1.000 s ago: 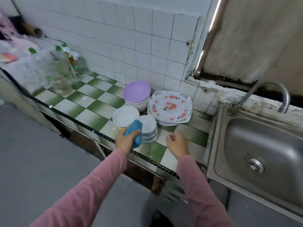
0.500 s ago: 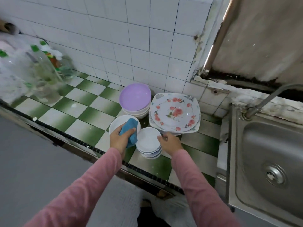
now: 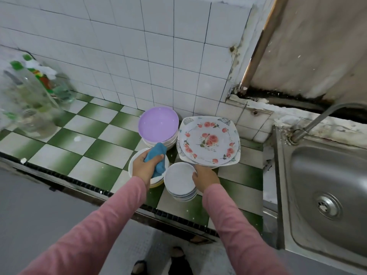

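Blue soft cloth point(image 3: 155, 158) bunched in left hand point(image 3: 145, 167); right hand point(image 3: 205, 176) grips rim of top small white ceramic saucer point(image 3: 178, 177) — likely slick, breakable; lift by edge.

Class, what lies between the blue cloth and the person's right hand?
A stack of small round white plates, in the head view; the right hand grips its rim.

Blue cloth point(image 3: 155, 158), lilac bowl point(image 3: 158, 124), plain white saucers point(image 3: 179, 178), a rose-patterned white plate point(image 3: 208, 140), pink sleeves point(image 3: 234, 225), green-and-white chequered counter point(image 3: 83, 139).
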Demonstrator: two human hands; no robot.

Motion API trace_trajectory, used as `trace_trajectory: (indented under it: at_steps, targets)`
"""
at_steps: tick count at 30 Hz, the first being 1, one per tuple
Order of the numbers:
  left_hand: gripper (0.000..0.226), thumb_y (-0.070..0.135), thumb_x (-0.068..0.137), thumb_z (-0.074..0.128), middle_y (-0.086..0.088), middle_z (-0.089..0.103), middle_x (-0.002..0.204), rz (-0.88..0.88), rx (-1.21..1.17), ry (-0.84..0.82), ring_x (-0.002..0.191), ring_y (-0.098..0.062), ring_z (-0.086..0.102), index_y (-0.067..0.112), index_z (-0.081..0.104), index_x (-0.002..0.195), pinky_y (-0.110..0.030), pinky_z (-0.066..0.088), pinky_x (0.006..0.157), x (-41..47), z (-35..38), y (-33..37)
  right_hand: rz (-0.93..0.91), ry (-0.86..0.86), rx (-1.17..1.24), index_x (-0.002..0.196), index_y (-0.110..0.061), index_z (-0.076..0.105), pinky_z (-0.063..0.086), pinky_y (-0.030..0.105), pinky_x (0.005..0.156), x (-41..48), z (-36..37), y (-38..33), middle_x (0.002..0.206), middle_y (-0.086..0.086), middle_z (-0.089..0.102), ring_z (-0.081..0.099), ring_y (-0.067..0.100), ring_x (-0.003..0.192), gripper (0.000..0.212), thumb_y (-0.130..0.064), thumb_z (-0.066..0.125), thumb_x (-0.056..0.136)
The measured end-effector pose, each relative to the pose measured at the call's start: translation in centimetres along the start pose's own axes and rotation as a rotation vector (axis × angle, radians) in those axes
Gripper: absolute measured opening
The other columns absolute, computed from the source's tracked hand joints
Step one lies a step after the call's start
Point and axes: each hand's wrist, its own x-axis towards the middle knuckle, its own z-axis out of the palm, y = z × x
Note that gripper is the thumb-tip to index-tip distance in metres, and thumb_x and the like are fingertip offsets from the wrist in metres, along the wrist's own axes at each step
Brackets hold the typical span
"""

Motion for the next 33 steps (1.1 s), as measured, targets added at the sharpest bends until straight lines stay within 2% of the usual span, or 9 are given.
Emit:
trace_trajectory:
  at_steps: [3,7,10,13,15,20,23,28,33]
  targets:
    - [0.047,0.018,0.085,0.075,-0.011,0.061,0.117,0.008,0.059,-0.043,0.092,-0.022,0.060,0.015,0.057,0.127,-0.038,0.056,0.083,0.1,-0.3,0.3,0.013,0.032,0.031,0.120,-0.016,0.059,0.052,0.037,0.091,-0.6,-0.1,-0.3,0.117,0.010,0.066,0.063,0.027,0.103,0.026,-0.024,0.040,0.105]
    - [0.053,0.021,0.085,0.074,-0.010,0.059,0.122,0.013,0.108,-0.086,0.105,-0.028,0.059,0.015,0.054,0.134,-0.040,0.057,0.086,0.2,-0.7,0.7,0.017,0.046,0.126,0.123,-0.015,0.061,0.050,0.039,0.097,-1.2,-0.4,-0.5,0.118,0.011,0.066,0.061,0.028,0.105,0.027,-0.021,0.042,0.105]
    - [0.044,0.019,0.084,0.075,-0.009,0.060,0.121,0.009,0.125,-0.112,0.107,-0.030,0.060,0.017,0.057,0.125,-0.043,0.057,0.088,0.5,-1.1,0.9,0.031,0.067,0.172,0.118,-0.014,0.064,0.049,0.039,0.097,-1.6,-0.3,-0.7,0.116,0.011,0.066,0.061,0.029,0.104,0.025,-0.021,0.044,0.104]
    - [0.032,0.016,0.083,0.075,-0.011,0.062,0.114,0.017,0.125,-0.141,0.102,-0.030,0.060,0.019,0.058,0.110,-0.040,0.057,0.080,0.9,-1.5,1.0,0.048,0.087,0.198,0.110,-0.013,0.064,0.048,0.035,0.091,-1.8,-0.1,-0.7,0.112,0.014,0.066,0.060,0.030,0.101,0.021,-0.020,0.046,0.103]
    - [0.031,0.015,0.083,0.076,-0.010,0.062,0.111,0.018,0.126,-0.148,0.099,-0.029,0.061,0.019,0.059,0.109,-0.039,0.056,0.079,1.1,-1.6,1.1,0.062,0.103,0.218,0.109,-0.011,0.064,0.047,0.033,0.089,-1.8,-0.2,-0.7,0.111,0.014,0.067,0.060,0.030,0.099,0.022,-0.020,0.045,0.103]
    - [0.034,0.015,0.084,0.075,-0.012,0.062,0.111,0.032,0.130,-0.189,0.093,-0.027,0.061,0.018,0.061,0.114,-0.038,0.057,0.075,1.6,-1.8,1.0,0.061,0.163,0.245,0.113,-0.008,0.063,0.043,0.031,0.081,-1.8,-1.7,-1.0,0.105,0.014,0.062,0.056,0.029,0.095,0.025,-0.019,0.043,0.104]
    - [0.039,0.015,0.085,0.075,-0.010,0.061,0.111,0.028,0.132,-0.196,0.094,-0.026,0.060,0.016,0.060,0.121,-0.036,0.057,0.074,1.8,-1.6,1.0,0.071,0.209,0.268,0.117,-0.010,0.062,0.040,0.032,0.079,-1.7,-2.3,-0.7,0.106,0.016,0.063,0.056,0.034,0.102,0.025,-0.019,0.042,0.104]
    - [0.041,0.016,0.085,0.074,-0.008,0.059,0.114,0.022,0.142,-0.201,0.099,-0.027,0.059,0.016,0.059,0.123,-0.032,0.056,0.069,2.3,-1.0,1.0,0.100,0.314,0.324,0.124,-0.012,0.059,0.045,0.032,0.079,-2.3,-2.6,-0.4,0.106,0.018,0.067,0.058,0.032,0.096,0.027,-0.019,0.043,0.104]
    - [0.046,0.017,0.086,0.074,-0.009,0.058,0.120,0.021,0.162,-0.217,0.105,-0.030,0.059,0.017,0.057,0.129,-0.036,0.057,0.075,2.6,-0.8,0.7,0.132,0.399,0.351,0.127,-0.015,0.058,0.050,0.038,0.086,-2.9,-2.3,-0.4,0.110,0.018,0.068,0.060,0.036,0.098,0.029,-0.020,0.043,0.104]
